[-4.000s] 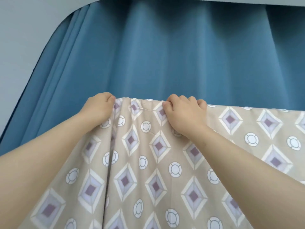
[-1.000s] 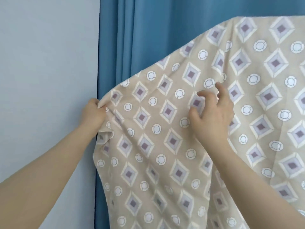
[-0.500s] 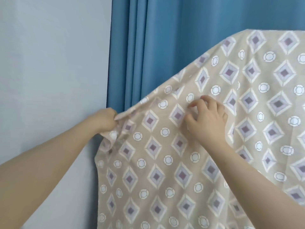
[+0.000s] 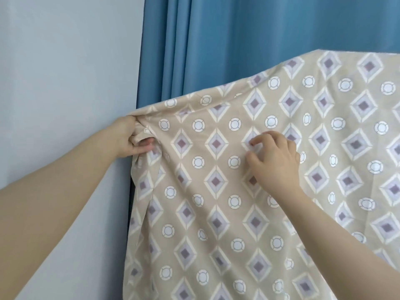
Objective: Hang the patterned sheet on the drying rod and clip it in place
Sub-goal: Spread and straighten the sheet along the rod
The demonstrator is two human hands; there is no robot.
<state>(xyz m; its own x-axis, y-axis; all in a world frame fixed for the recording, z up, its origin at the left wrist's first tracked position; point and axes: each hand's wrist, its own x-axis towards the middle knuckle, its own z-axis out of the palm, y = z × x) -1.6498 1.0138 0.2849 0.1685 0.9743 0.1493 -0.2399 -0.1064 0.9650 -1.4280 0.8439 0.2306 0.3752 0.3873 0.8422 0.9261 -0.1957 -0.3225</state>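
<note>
Patterned sheet (image 4: 216, 191) hangs from the upper right, its left edge pulled out toward the wall (image 4: 65, 72).

The left hand (image 4: 127, 139) grips the bunched edge, fingers (image 4: 145, 146) curled round a wad of cloth. The right hand (image 4: 275, 161) sits on the sheet's face with bent fingertips on the fabric and the thumb a little apart below; I cannot tell whether any cloth is nipped. The rod is hidden, probably under the straight top fold at the upper right, from where the edge sags diagonally to the left hand. The step would go best by raising that corner level with the fold and pulling sideways evenly while the right hand smooths creases outward. The cloth looks thin and matte: beige, printed with mauve diamonds and white rings, puckered near the grip. Behind it a blue curtain (image 4: 238, 40) hangs in heavy vertical pleats.
</note>
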